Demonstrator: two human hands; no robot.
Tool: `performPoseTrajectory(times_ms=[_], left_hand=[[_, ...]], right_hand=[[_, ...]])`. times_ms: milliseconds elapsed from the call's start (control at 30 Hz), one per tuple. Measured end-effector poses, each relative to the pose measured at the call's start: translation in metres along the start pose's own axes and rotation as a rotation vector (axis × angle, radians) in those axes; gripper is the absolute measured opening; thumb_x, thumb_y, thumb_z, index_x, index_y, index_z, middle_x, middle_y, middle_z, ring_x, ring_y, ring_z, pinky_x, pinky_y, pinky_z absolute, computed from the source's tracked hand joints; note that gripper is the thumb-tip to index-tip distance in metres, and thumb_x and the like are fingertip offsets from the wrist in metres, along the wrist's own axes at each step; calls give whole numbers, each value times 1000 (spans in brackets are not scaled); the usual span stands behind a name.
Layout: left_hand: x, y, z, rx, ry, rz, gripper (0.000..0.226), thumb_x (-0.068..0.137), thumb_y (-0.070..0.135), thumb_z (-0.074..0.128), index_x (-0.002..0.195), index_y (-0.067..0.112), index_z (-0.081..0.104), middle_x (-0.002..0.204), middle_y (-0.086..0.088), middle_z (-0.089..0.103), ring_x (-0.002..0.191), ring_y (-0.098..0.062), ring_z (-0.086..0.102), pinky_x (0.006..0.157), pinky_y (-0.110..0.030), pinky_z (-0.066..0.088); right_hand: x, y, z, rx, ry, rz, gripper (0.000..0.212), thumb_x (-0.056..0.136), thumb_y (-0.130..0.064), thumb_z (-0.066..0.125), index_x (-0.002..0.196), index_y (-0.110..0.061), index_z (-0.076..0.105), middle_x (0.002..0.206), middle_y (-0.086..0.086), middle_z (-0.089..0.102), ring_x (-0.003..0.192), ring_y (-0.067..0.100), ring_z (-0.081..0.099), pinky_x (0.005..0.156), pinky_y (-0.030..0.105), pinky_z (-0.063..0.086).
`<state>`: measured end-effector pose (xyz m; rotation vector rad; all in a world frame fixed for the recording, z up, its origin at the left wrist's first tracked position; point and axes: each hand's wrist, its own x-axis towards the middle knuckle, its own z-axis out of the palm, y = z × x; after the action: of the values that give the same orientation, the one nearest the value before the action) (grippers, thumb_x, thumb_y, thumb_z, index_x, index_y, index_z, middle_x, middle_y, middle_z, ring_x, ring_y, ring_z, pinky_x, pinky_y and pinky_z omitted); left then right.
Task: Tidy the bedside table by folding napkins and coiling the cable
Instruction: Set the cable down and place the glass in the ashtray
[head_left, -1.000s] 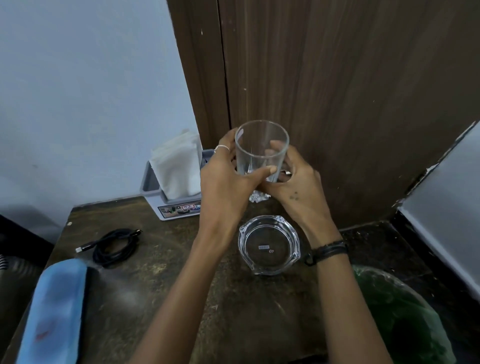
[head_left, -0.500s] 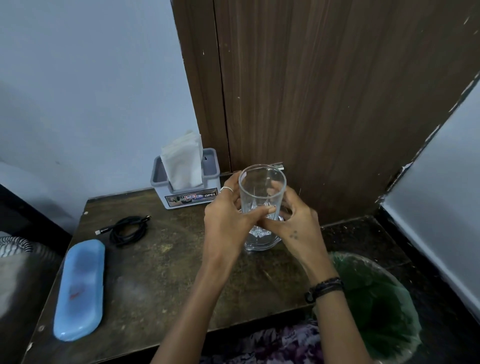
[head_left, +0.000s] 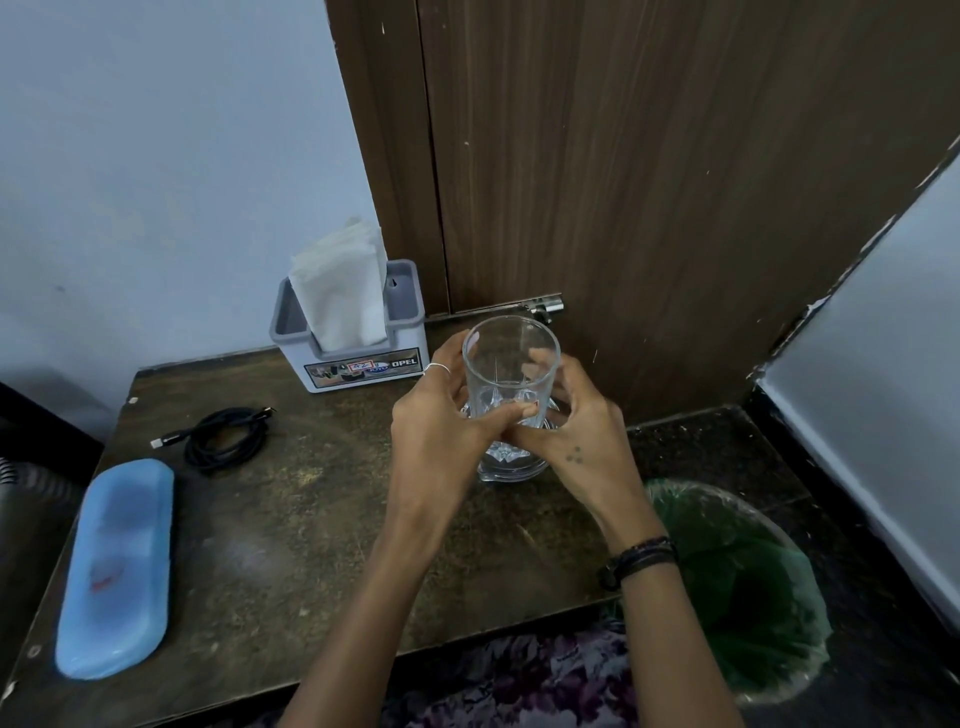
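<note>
A clear drinking glass (head_left: 506, 358) stands upright on the glass ashtray (head_left: 511, 470), whose rim shows just below my fingers. My left hand (head_left: 441, 431) and my right hand (head_left: 582, 431) wrap around the glass from both sides. White napkins (head_left: 343, 291) stick up from a grey holder (head_left: 400, 312) at the back of the brown bedside table (head_left: 291, 519). A black cable (head_left: 223, 436) lies coiled on the table's left part, its white plug pointing left.
A light blue case (head_left: 117, 566) lies along the table's left edge. A bin lined with a green bag (head_left: 743, 587) stands on the floor to the right of the table. A dark wooden door (head_left: 623, 182) rises behind.
Both hands lowered the glass from above the ashtray down onto it. The view pulled back and tilted down, showing more of the table.
</note>
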<state>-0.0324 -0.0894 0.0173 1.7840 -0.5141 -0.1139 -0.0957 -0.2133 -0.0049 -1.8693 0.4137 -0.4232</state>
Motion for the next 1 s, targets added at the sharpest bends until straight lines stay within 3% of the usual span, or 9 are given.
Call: performPoseTrajectory(times_ms=[267, 333, 400, 467, 567, 633, 800, 900, 1000], left_hand=[[-7, 3, 0, 3, -15, -12, 72, 62, 14, 85, 104, 58, 46, 89, 41, 59, 94, 20, 57, 76, -1, 43], [-10, 4, 0, 2, -25, -15, 74, 64, 13, 84, 111, 56, 46, 97, 38, 60, 102, 13, 58, 82, -6, 45], [-11, 5, 0, 6, -40, -27, 79, 66, 16, 83, 129, 41, 44, 113, 27, 58, 114, 0, 56, 93, -17, 46], [-11, 4, 0, 48, -57, -28, 86, 65, 21, 83, 138, 28, 38, 125, 16, 55, 121, -7, 52, 99, -23, 44], [-21, -3, -3, 106, -28, -64, 97, 63, 28, 83, 144, 20, 31, 145, 4, 43, 132, -9, 41, 108, -25, 35], [-34, -13, -7, 131, 26, -106, 97, 63, 27, 83, 144, 18, 31, 146, 3, 41, 132, -6, 37, 107, -22, 31], [-57, -37, -4, 69, 15, -225, 85, 68, 12, 81, 141, 13, 37, 144, -3, 45, 132, -11, 41, 112, -36, 34], [-58, -41, 2, 116, 9, -189, 73, 72, 14, 78, 137, 16, 45, 138, 2, 52, 127, -8, 47, 109, -31, 37], [-55, -43, 5, 106, 61, -181, 61, 77, 17, 75, 133, 21, 51, 133, 6, 57, 122, -5, 51, 106, -29, 41]], right_hand=[[-2, 2, 1, 17, -15, 2, 67, 62, -33, 81, 120, -38, 46, 109, -26, 55, 95, -30, 45, 68, -5, 38], [-2, 1, 2, 17, -24, 2, 68, 62, -35, 80, 121, -37, 45, 110, -25, 54, 95, -31, 43, 67, -6, 37], [-2, 2, 2, 23, -36, 3, 68, 64, -33, 80, 122, -36, 44, 111, -25, 53, 95, -30, 44, 69, -6, 38], [-2, 0, -1, 56, -90, 27, 74, 66, -29, 81, 128, -38, 42, 117, -25, 52, 102, -24, 46, 76, 0, 41], [-4, -3, -13, 114, -148, 75, 103, 53, -42, 83, 142, -32, 31, 137, -16, 44, 125, -3, 41, 103, 19, 34], [-6, 1, -24, 143, -131, 106, 108, 50, -36, 81, 145, -24, 29, 144, -6, 40, 131, 3, 36, 108, 22, 28], [-14, 22, -28, 206, -212, 193, 91, 66, 1, 76, 144, -8, 30, 149, 5, 36, 134, 7, 35, 111, 23, 27], [-17, 27, -21, 251, -226, 209, 91, 63, 3, 76, 143, -5, 33, 147, 2, 39, 133, 8, 38, 114, 29, 29], [-16, 30, -19, 260, -212, 210, 95, 56, -8, 79, 141, -8, 37, 134, -13, 46, 121, -5, 46, 103, 14, 37]])
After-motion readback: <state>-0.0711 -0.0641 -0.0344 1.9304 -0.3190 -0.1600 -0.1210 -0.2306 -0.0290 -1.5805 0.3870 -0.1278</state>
